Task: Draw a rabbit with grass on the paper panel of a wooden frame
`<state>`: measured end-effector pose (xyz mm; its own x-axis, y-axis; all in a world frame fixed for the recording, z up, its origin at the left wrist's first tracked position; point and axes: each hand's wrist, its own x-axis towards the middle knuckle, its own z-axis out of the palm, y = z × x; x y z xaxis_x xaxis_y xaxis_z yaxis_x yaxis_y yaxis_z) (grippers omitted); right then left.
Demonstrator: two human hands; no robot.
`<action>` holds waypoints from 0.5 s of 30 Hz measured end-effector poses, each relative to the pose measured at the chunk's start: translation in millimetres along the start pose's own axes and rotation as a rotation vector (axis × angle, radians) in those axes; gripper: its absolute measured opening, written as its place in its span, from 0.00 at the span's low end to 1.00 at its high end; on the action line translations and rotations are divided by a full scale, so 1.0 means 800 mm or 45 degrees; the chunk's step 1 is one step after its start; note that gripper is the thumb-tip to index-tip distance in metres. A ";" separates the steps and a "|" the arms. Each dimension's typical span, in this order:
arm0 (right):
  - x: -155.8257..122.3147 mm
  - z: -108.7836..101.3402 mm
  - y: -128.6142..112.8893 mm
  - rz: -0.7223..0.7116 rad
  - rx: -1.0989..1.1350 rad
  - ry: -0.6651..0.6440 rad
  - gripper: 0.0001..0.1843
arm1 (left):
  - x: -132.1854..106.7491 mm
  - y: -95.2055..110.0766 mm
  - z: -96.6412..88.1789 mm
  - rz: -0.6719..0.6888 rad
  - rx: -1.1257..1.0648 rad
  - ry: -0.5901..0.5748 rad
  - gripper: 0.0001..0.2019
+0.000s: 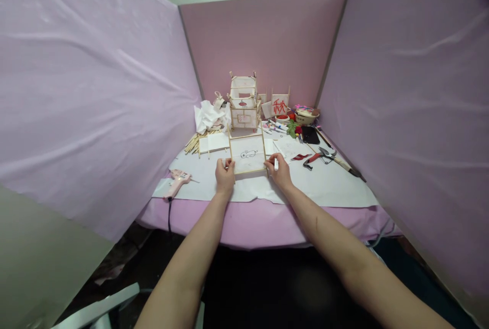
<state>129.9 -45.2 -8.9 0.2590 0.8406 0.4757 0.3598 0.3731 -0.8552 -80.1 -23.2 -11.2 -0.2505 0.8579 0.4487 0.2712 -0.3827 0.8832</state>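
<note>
Between my two hands is a wooden-stick frame (pixel 248 166) covered with thin white paper, tilted up above the table. A rabbit drawing (pixel 249 154) in dark outline shows on its paper. My left hand (pixel 225 175) is closed on the frame's left side, and a small pale thing pokes out by its fingers. My right hand (pixel 280 171) pinches the right side and also holds a white marker (pixel 276 164) against the fingers. Behind the frame stands a lantern-like stick structure (pixel 243 105) with paper panels.
A pink hot glue gun (pixel 178 185) lies at the left. Wooden sticks (pixel 193 143) and crumpled white paper (pixel 208 115) are farther back. On the right are a phone (pixel 310 134), red-handled pliers (pixel 314 159) and several markers (pixel 278 126). A panel with a red character (pixel 280 106) stands behind.
</note>
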 end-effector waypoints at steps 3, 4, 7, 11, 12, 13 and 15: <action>-0.002 -0.001 -0.002 -0.033 -0.005 0.016 0.11 | -0.002 0.004 0.000 0.013 0.000 0.010 0.15; -0.003 -0.002 -0.003 -0.044 -0.008 0.023 0.11 | -0.002 0.006 0.000 0.019 0.002 0.016 0.15; -0.005 -0.002 -0.004 -0.071 -0.020 0.048 0.11 | -0.005 0.014 -0.002 0.035 0.016 0.040 0.14; -0.005 -0.002 -0.003 -0.070 -0.057 0.063 0.11 | -0.006 0.020 -0.006 0.023 0.061 0.071 0.12; -0.004 -0.001 -0.002 -0.061 -0.071 0.053 0.10 | -0.006 0.020 -0.007 0.011 0.075 0.068 0.12; -0.004 -0.001 -0.001 -0.050 -0.087 0.038 0.09 | -0.005 0.019 -0.007 -0.003 0.088 0.057 0.12; -0.002 -0.001 0.003 -0.025 -0.118 0.002 0.08 | -0.004 0.016 -0.007 -0.040 0.117 0.027 0.12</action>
<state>130.6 -46.2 -11.4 0.2525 0.8328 0.4927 0.4465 0.3515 -0.8229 -81.0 -32.7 -0.6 -0.2794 0.8611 0.4247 0.3466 -0.3220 0.8810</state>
